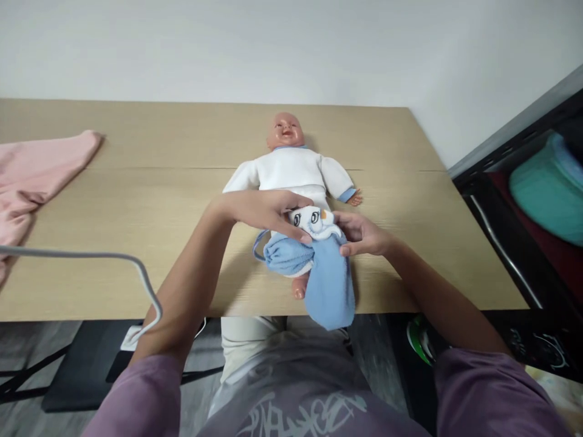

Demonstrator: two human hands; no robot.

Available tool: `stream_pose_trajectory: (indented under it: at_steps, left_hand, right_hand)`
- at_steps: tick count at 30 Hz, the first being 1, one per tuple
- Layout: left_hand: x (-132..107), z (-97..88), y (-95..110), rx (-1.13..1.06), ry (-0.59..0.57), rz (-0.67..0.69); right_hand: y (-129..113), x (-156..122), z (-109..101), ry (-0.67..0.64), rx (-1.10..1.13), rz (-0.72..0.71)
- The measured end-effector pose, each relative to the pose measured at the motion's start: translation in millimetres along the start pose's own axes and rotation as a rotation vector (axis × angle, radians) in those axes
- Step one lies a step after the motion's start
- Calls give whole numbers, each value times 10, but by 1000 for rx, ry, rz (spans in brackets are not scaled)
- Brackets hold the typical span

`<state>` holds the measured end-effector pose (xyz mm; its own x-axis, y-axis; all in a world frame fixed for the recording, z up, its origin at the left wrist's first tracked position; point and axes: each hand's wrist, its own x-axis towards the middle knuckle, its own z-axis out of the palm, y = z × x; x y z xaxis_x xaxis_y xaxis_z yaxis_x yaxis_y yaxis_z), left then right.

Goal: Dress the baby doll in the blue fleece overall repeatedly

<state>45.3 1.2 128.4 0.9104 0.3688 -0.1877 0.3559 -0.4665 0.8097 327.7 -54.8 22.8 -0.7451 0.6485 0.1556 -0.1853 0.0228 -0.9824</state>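
A baby doll point(286, 130) in a white top with blue cuffs lies on its back on the table, head away from me. Over its lower body, my hands hold a blue and white fluffy cloth point(330, 279) with a stitched animal face and a thin blue loop. My left hand point(273, 212) grips its upper left part, fingers behind and thumb in front. On the other side, my right hand point(364, 233) pinches the white edge beside the face. One blue flap hangs down past the table's front edge. A doll's foot point(299, 286) shows below the cloth; the legs are mostly hidden.
A pink garment point(43, 182) lies on the wooden table point(150, 212) at the left. A grey cable point(91, 254) curves in front of my left arm. At the right, a teal container point(549, 188) sits on a dark shelf. A wall stands behind the table.
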Motion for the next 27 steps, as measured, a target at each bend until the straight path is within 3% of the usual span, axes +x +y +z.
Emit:
stream_pose_trajectory:
  at_steps: [3,7,13,15,20,24,27]
  left_hand:
    - [140,-162,-87,-270,-91,90]
    - [307,-181,-276,-414,-215,136]
    - [455,-131,-434,-405,-270,73]
    - [472,-111,-432,-404,-244,82]
    - [478,-51,-390,-463,-59,254]
    - [447,-48,-412,-454,-52,242]
    - [419,-56,-452,-502,-68,209]
  right_hand:
    - [-103,-48,-61,-20,-156,77]
    - [-157,-60,-66,-12,-236,114]
    - [-2,14,49,141,-39,-69]
    - [24,19,72,161,-28,-36]
    - [13,-18,83,112,24,113]
    - [4,-68,66,43,57,86]
    - [-12,-88,54,89,81,48]
